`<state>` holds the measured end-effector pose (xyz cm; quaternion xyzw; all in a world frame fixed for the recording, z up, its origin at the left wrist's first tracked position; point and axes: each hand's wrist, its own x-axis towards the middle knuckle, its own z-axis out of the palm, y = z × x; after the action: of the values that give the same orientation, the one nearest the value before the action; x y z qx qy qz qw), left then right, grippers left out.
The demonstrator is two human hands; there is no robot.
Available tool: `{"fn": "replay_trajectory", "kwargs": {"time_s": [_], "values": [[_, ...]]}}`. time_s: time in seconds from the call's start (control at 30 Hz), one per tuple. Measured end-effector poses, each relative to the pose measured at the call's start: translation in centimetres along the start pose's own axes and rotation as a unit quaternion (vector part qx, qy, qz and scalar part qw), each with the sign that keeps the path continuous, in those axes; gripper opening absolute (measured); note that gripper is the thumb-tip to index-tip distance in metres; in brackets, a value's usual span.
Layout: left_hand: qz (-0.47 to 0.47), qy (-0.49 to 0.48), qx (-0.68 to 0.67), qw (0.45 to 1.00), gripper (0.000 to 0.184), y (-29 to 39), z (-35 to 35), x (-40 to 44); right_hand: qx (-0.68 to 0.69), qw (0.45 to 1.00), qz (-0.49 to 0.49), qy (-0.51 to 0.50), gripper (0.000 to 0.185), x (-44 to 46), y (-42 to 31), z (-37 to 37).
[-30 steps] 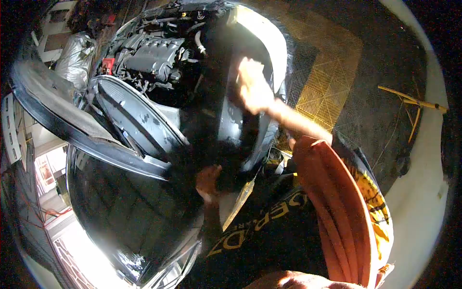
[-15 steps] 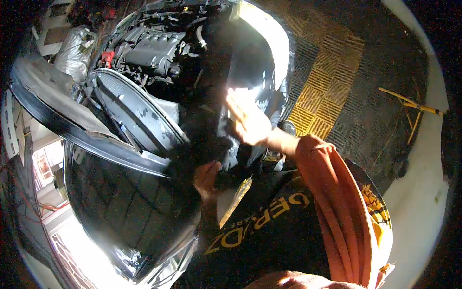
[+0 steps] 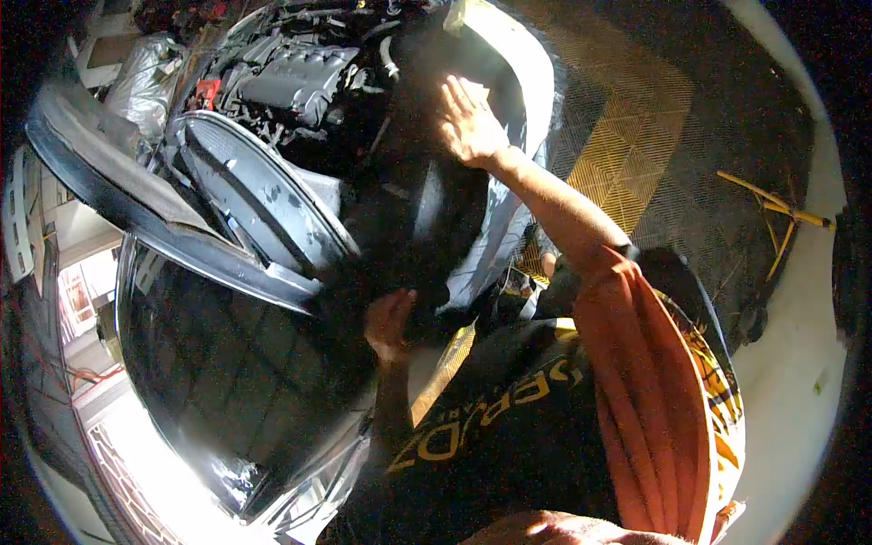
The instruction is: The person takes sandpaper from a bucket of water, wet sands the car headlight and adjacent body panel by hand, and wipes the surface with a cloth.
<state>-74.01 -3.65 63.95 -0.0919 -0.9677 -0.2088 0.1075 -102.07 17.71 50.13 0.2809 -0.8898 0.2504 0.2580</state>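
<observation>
Touching the fender (image 3: 431, 202), the right hand (image 3: 470, 125) lies flat.

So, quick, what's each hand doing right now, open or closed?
Left hand: in shadow; cannot tell whether open or closed.
Right hand: open, stretched out over the car panel; anything under it is unclear.

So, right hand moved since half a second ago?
Yes: right hand moved up the picture, from lower than the engine cover to partly level with it.

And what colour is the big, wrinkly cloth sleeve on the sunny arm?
Rusty orange: the cloth sleeve shows best in the head view.
</observation>
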Motion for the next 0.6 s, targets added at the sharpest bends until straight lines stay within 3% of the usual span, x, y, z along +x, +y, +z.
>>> {"fn": "replay_trajectory", "kwargs": {"time_s": [0.03,0.1,0.17,0.23,0.27,0.3,0.33,0.4,0.47,0.53,0.57,0.6], "values": [[0.014,-0.020,0.026,0.999,0.041,-0.3,-0.2,-0.1,0.110,0.989,0.098,-0.011,0.074,0.8,-0.6,-0.3],[0.010,-0.011,0.012,1.000,0.042,-0.5,0.1,-0.2,0.176,0.979,0.098,-0.041,0.074,-2.2,-6.3,-4.4],[-0.005,0.006,-0.001,1.000,0.043,-0.3,0.6,-0.1,0.226,0.956,0.041,-0.183,0.076,-4.8,-12.5,-10.0],[0.069,0.052,0.090,0.992,0.043,-0.1,0.6,1.0,0.236,0.956,0.055,-0.166,0.080,-3.9,-10.4,-10.7],[0.090,0.068,0.123,0.986,0.044,0.2,0.4,1.4,0.059,0.972,0.081,-0.214,0.070,-1.8,-7.8,-8.3],[0.083,0.043,0.079,0.992,0.044,1.4,-0.3,2.4,-0.119,0.950,0.089,-0.274,0.061,0.3,-5.3,-5.9],[0.078,0.018,0.035,0.996,0.045,2.1,-0.6,2.7,-0.047,0.999,0.016,-0.010,0.045,-2.0,-0.8,-0.4],[0.071,-0.013,-0.012,0.997,0.043,1.1,-0.9,1.4,-0.050,0.991,0.020,-0.119,0.037,-3.5,-2.4,1.2],[0.081,-0.044,-0.064,0.994,0.042,0.6,-2.4,1.6,0.073,0.975,0.065,-0.197,0.050,-5.9,-9.8,-4.7],[0.129,-0.052,0.013,0.990,0.032,2.8,-5.8,2.3,0.298,0.942,0.081,-0.134,0.073,-6.7,-15.5,-10.6],[0.132,-0.054,0.012,0.990,0.032,3.8,-7.7,2.5,0.313,0.943,0.038,-0.105,0.078,-7.2,-16.3,-11.1],[0.133,-0.018,-0.001,0.991,0.027,4.9,-9.5,2.9,0.237,0.954,0.090,-0.158,0.076,-5.3,-14.9,-11.5]]}}
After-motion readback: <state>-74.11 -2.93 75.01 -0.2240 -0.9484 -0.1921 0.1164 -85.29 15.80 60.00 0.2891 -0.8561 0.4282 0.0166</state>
